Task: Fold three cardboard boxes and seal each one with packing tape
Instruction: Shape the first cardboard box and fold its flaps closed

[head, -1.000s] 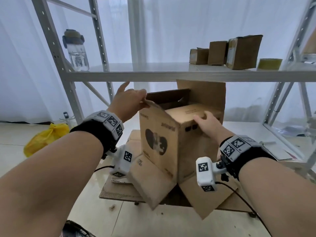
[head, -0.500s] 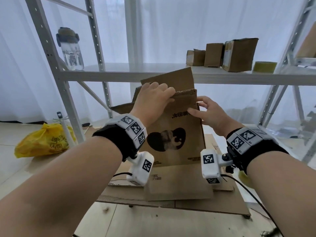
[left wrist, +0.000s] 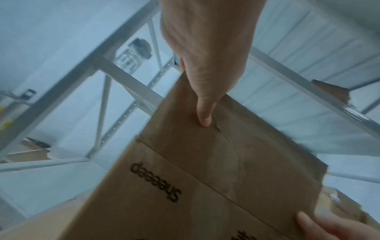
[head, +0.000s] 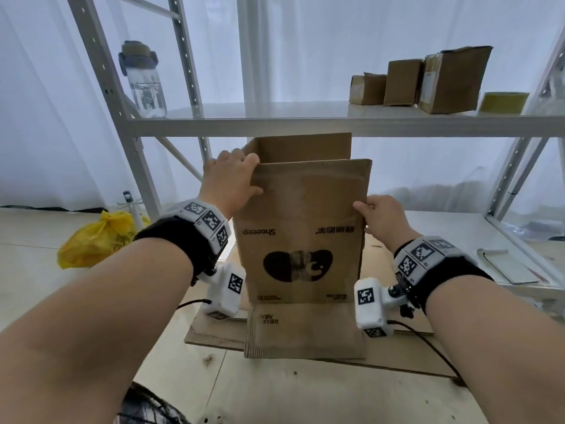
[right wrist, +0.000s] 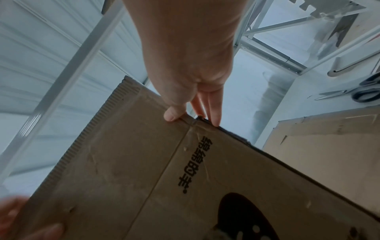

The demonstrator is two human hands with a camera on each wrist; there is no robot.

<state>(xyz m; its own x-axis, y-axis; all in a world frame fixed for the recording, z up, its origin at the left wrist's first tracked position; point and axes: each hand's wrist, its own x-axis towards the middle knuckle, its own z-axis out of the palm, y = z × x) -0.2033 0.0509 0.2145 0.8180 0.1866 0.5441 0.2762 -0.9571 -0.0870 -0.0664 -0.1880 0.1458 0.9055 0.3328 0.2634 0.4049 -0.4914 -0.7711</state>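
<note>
A brown cardboard box (head: 301, 240) printed "Sheeeep" with a dark sheep figure stands upside down on flat cardboard, its upper flaps raised and one lower flap lying toward me. My left hand (head: 249, 174) grips the near upper flap at its left corner, thumb (left wrist: 203, 113) on the front and fingers over the edge. My right hand (head: 367, 215) pinches the box's right edge at the flap crease, thumb (right wrist: 172, 113) in front and fingers behind. In the wrist views the box (left wrist: 205, 178) (right wrist: 144, 170) fills the lower frame. A roll of packing tape (head: 504, 102) sits on the shelf at the right.
A metal shelf rail (head: 275, 127) crosses just above the box. Three small closed boxes (head: 403, 82) and a water bottle (head: 143, 81) stand on it. Flat cardboard (head: 397, 347) lies beneath. A yellow bag (head: 97, 240) is at the left, and scissors (right wrist: 362, 91) lie at the right.
The box has turned from corner-on to face me squarely. My left hand went from the far flap to the near flap's left corner. My right hand shifted to the right edge.
</note>
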